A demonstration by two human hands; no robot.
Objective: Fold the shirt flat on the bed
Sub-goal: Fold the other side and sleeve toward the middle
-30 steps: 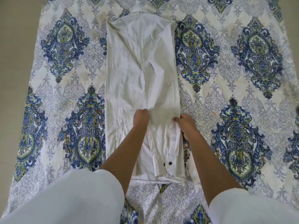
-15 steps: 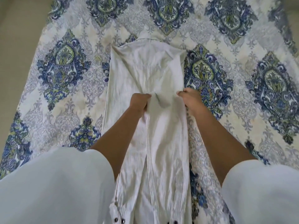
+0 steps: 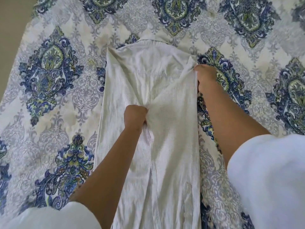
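A pale cream shirt (image 3: pixel 128 83) lies lengthwise on the bed, folded into a long narrow strip with its collar at the far end. My left hand (image 3: pixel 135 116) is a fist near the middle of the strip, pinching a tuck of the folded-over fabric. My right hand (image 3: pixel 206 77) grips the shirt's right edge close to the shoulder. The cloth is pulled taut between the two hands. The shirt's near end runs out of view between my forearms.
The bed is covered by a sheet (image 3: pixel 54 100) printed with blue and green medallions. Bare floor (image 3: pixel 11 22) shows past the bed's left edge. White sleeves fill the bottom corners.
Both hands have slid up the shirt from near the hem towards the shoulders. The right hand went farther, reaching the upper right edge. The view has closed in on the collar end.
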